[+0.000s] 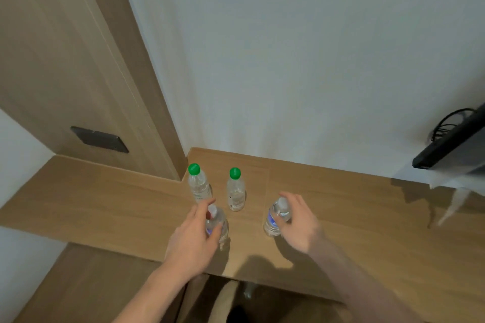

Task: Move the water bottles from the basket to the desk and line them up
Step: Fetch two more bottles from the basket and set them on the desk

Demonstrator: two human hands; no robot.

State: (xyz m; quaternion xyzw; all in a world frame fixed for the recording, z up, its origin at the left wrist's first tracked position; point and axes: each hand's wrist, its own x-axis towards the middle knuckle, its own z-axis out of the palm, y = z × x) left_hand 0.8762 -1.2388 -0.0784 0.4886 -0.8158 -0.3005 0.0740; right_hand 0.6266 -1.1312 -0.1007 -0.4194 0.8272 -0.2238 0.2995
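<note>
— Pale grey-white wall (288, 60) fills the upper middle and right of the frame, with a tall light-brown wooden panel (65, 47) at upper left carrying a dark rectangular plate (99, 139). What sits below?

— Below runs a light-brown wood-grain desk top (91, 204) across the whole lower half. At centre, toward the wall, stand two clear plastic water bottles with green caps: the left green-capped bottle (199, 183) and, just beside it to the right, the right green-capped bottle (236, 191). Both are upright and apart from each other.

— And the hands?

— Nearer the frame's bottom, the left hand (194, 238) is wrapped around a clear plastic bottle with a white cap (216, 223), thumb on one side and fingers curled round the other. That bottle stands in front of the left green-capped one, base at the desk; whether it fully rests there I cannot tell.

— Further right?

— The right hand (299, 223) grips a clear plastic bottle with a blue label and pale cap (275, 217), fingers curved over its top and side. It stands upright, lower right of the right green-capped bottle, well apart from the left-hand bottle.

— Anything at the far right?

— A black flat screen edge (446, 147) juts in at the right edge, with dark cables (443, 126) behind it against the wall. The basket is out of view.
</note>
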